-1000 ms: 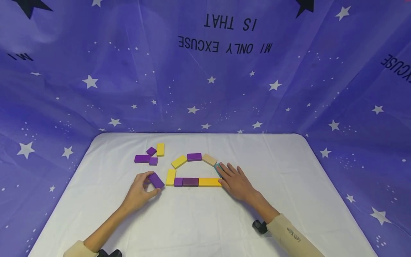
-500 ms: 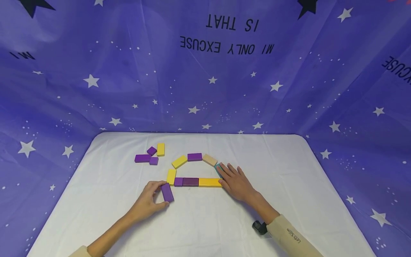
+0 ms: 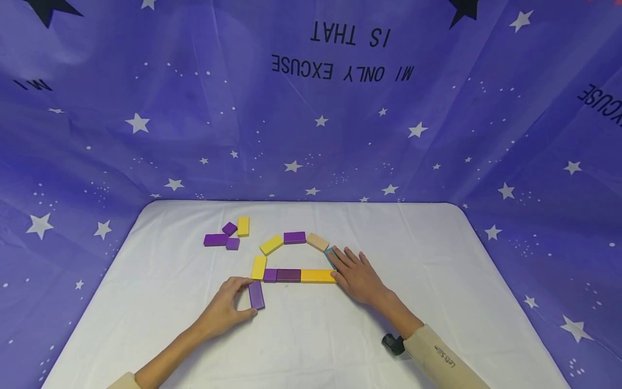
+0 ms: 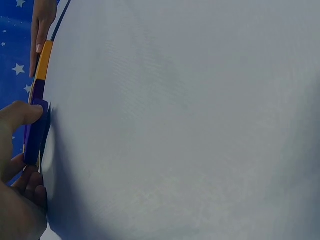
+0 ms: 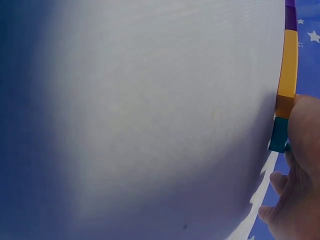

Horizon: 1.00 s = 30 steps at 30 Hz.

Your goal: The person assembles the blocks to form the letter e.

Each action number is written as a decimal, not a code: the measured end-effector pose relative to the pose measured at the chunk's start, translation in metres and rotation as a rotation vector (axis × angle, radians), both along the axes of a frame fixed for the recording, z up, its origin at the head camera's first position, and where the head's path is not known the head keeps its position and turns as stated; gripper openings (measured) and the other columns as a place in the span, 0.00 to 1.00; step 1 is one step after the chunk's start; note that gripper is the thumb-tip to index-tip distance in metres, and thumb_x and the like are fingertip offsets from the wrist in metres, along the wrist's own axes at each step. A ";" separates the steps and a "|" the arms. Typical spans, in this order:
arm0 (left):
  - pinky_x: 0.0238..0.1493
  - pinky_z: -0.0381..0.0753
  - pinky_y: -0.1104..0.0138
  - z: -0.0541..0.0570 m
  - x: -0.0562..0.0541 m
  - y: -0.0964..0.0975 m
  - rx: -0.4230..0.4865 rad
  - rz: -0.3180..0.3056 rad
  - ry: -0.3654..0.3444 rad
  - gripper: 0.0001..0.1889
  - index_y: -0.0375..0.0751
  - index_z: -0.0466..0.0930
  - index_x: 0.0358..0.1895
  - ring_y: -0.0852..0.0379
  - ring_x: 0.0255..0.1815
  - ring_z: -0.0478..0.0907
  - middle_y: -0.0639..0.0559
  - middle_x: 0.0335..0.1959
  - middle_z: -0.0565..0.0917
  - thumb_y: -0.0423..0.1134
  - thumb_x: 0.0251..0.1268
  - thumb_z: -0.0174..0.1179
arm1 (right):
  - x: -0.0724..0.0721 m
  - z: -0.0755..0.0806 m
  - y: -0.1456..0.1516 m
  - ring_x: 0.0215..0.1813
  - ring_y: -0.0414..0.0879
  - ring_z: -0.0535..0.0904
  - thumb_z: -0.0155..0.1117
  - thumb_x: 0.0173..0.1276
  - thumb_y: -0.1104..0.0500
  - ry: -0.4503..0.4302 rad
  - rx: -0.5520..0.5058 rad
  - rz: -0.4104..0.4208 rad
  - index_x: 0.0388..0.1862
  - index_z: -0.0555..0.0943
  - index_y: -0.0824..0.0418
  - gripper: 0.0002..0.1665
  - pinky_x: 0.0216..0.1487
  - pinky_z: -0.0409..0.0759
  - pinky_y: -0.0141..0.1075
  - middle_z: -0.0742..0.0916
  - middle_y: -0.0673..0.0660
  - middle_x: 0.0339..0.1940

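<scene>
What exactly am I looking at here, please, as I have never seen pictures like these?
No machine: the left hand and right hand are a person's own. The large picture is from the head, looking forward and down; the others are from each wrist. On the white cloth lie coloured blocks: an arch, a straight row at its foot, and a loose group to the left. The left hand pinches a purple block; the right rests on a teal block.

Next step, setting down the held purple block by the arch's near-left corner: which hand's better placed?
Left, I'd say. The left hand pinches the purple block, close to that corner's yellow block. The right hand is across the arch, on the teal block.
</scene>
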<state>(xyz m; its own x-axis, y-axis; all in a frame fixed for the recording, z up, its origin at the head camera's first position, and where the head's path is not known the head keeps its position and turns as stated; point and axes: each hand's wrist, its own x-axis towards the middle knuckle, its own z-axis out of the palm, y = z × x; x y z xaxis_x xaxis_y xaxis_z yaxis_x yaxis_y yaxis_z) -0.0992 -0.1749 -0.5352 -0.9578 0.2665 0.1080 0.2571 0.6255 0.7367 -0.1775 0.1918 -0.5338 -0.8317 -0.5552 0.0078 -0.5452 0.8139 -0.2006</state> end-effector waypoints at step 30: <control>0.62 0.70 0.48 -0.001 -0.004 0.001 -0.038 -0.016 0.003 0.37 0.32 0.73 0.61 0.46 0.58 0.71 0.46 0.55 0.75 0.41 0.47 0.79 | -0.001 -0.001 0.000 0.78 0.59 0.53 0.42 0.82 0.43 0.016 0.007 -0.001 0.81 0.57 0.53 0.34 0.73 0.50 0.62 0.61 0.54 0.80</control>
